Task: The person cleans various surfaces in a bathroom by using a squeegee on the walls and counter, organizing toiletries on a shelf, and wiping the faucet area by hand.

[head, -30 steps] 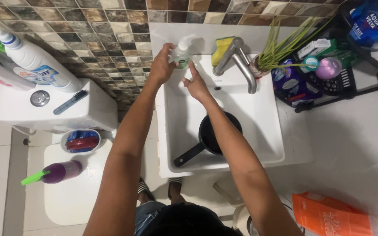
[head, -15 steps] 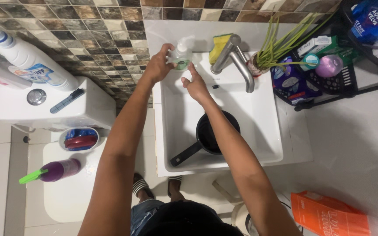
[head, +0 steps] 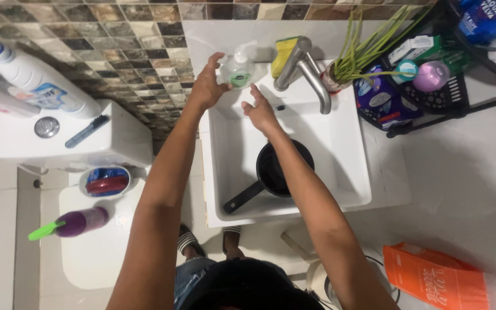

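Taking the white sink (head: 351,166) as our landmark, we see nearest to us, on the floor to its right, an orange bag (head: 431,281), and to its left a closed toilet lid with a purple spray bottle (head: 76,223) lying on it. Inside the basin a black pan (head: 276,172) rests with its handle pointing to the near left corner. Above the far part of the basin our right hand (head: 259,112) is held open, fingers loosely apart, gripping nothing, just beside the soap dispenser (head: 237,69). That clear pump bottle stands on the sink's far left corner. Our left hand (head: 206,86) is at the bottle's left side, fingers spread, thumb touching it. At the far rim, right of the bottle, stands the metal faucet (head: 308,72), with a yellow sponge (head: 284,54) behind it.
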